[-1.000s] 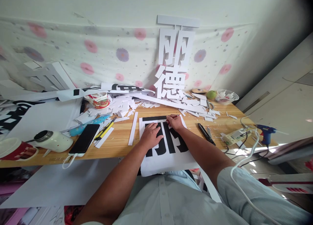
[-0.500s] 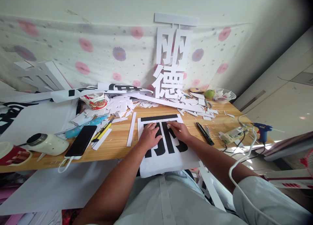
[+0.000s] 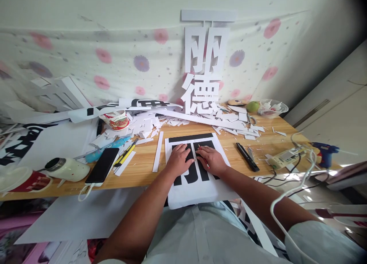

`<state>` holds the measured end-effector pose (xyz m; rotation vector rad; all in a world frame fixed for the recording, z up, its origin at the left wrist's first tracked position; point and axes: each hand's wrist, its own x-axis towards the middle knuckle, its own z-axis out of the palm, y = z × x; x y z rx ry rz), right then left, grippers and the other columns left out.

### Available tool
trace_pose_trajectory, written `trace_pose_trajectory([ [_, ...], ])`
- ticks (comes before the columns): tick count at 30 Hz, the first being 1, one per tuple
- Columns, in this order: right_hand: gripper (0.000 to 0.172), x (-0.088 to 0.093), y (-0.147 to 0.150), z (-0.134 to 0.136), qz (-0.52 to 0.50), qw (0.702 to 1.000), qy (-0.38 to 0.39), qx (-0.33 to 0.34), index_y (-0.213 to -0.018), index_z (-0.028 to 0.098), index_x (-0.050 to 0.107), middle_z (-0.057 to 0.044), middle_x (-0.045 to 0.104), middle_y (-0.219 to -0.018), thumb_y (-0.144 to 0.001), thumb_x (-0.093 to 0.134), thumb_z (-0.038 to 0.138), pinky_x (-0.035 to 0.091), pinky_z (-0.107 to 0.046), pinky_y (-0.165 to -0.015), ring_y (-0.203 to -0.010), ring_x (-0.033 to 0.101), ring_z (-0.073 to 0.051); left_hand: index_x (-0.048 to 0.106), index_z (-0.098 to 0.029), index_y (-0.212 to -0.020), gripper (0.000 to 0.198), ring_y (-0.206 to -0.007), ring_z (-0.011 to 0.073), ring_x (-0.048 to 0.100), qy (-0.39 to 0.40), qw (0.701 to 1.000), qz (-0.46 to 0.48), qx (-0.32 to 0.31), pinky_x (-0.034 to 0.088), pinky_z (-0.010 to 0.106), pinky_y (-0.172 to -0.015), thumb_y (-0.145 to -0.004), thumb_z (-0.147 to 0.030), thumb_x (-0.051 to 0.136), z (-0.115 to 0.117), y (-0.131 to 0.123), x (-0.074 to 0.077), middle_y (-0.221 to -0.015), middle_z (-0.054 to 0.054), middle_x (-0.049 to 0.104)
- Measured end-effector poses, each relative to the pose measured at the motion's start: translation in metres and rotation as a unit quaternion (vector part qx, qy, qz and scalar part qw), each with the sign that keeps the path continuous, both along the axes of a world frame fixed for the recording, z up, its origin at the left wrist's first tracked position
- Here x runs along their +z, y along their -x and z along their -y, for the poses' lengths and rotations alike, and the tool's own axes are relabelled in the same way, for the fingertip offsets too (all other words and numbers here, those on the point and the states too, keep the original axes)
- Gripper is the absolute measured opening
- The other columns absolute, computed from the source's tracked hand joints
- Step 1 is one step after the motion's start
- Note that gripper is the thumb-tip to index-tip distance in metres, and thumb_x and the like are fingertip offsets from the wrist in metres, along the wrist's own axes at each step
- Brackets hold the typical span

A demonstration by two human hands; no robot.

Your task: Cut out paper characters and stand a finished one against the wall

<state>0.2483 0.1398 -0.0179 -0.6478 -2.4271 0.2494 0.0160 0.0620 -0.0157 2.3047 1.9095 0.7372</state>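
On the table before me lies a white sheet (image 3: 186, 197) printed with a large black Chinese character (image 3: 205, 176); its lower edge hangs over the table's front. My left hand (image 3: 180, 159) rests flat on the sheet's left part, fingers spread. My right hand (image 3: 212, 160) lies on the character's right half, with a red pencil (image 3: 207, 164) held under its fingers. The pencil slants, its pointed end toward the top of the sheet and the rest partly covered by the hand. A narrow white strip (image 3: 158, 152) lies left of the sheet.
Yellow utility knives (image 3: 125, 153), a phone (image 3: 102, 166) and a tipped white bottle (image 3: 69, 170) lie left. A black cutter (image 3: 247, 157), power strip (image 3: 283, 158) and blue glue gun (image 3: 325, 153) are right. Paper scraps (image 3: 143, 124) and cut-out characters (image 3: 200, 93) stand behind.
My right hand has come down slightly and left on the sheet, and more of the red pencil shows below it. My left hand stays on the sheet. The view has shifted slightly.
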Motion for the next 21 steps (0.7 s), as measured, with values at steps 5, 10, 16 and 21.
trace_pose_trajectory([
  [5,0.027,0.002,-0.001,0.001,0.004,1.0,0.003,0.006,-0.13,0.024,0.078,-0.014,0.081,-0.129,-0.109,0.062,0.026,0.06,-0.051,-0.112,-0.129,0.073,-0.034,0.079,-0.016,-0.137,0.046,-0.154,0.0408,0.054,0.0,1.0,-0.005,-0.007,0.045,0.061,-0.129,-0.099,-0.041,0.081,0.001,0.001,0.0,-0.158,0.022,0.065],
  [10,0.027,0.002,-0.001,0.001,-0.001,1.0,0.006,0.01,-0.13,0.027,0.077,-0.013,0.081,-0.129,-0.109,0.061,0.027,0.062,-0.052,-0.111,-0.129,0.074,-0.034,0.079,-0.017,-0.136,0.042,-0.153,0.0394,0.055,0.0,1.0,0.008,-0.016,0.047,0.06,-0.128,-0.1,-0.038,0.08,0.018,0.001,-0.001,-0.157,0.02,0.067],
  [16,0.029,0.001,-0.002,0.002,-0.006,1.0,0.012,0.007,-0.131,0.027,0.079,-0.013,0.082,-0.129,-0.109,0.06,0.031,0.062,-0.055,-0.11,-0.128,0.075,-0.036,0.081,-0.026,-0.132,0.031,-0.143,0.0355,0.061,-0.03,0.997,0.026,0.062,0.049,0.058,-0.125,-0.103,-0.034,0.072,0.049,0.038,0.01,-0.145,0.014,0.073],
  [21,0.03,-0.002,-0.002,0.002,-0.011,1.0,0.013,0.012,-0.132,0.029,0.079,-0.012,0.082,-0.129,-0.109,0.06,0.031,0.064,-0.055,-0.108,-0.126,0.075,-0.037,0.082,-0.023,-0.112,0.022,-0.114,0.0346,0.069,-0.004,0.968,-0.051,0.246,0.056,0.052,-0.106,-0.105,-0.027,0.061,0.066,0.089,0.027,-0.114,0.014,0.077],
])
